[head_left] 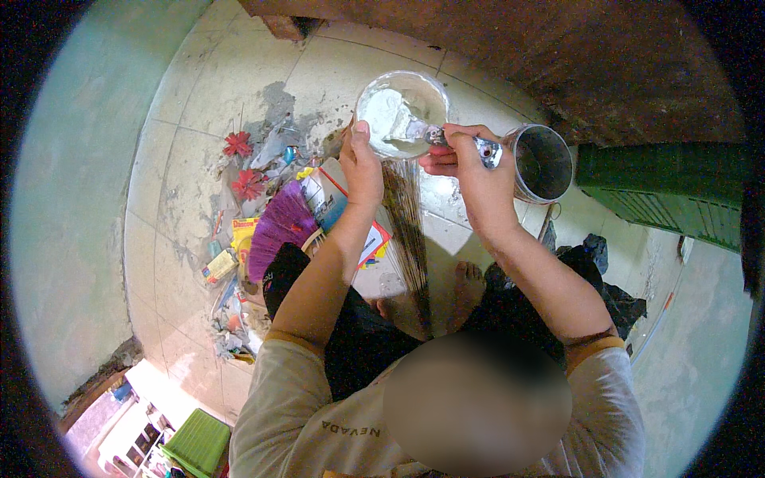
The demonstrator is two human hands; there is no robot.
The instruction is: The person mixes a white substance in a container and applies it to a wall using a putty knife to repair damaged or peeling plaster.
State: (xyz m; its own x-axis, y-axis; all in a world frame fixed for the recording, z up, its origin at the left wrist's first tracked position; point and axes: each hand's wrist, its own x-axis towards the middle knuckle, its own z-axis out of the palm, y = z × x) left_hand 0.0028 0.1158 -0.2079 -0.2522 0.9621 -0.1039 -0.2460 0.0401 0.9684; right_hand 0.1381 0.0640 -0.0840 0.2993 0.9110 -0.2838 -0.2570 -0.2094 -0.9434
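My left hand (362, 167) grips the near left side of a clear round tub (435, 97), tilted so that its inside shows. Thick white paste (386, 115) fills much of the tub's left side. In my right hand (484, 187) is a putty knife (488, 151) with a shiny silver handle, fingers closed round it. Its wide end reaches into the tub and is coated with paste, so the blade's edge is hidden. Just beyond my right wrist stands a second round container (523, 169), dark inside, apart from the hand.
A purple broom (279, 227) and a stick broom (408, 239) lie below my arms. Litter with red artificial flowers (248, 185) covers the floor at left. A green crate (661, 199) and black plastic (621, 307) are at right, brown wooden furniture (510, 48) beyond.
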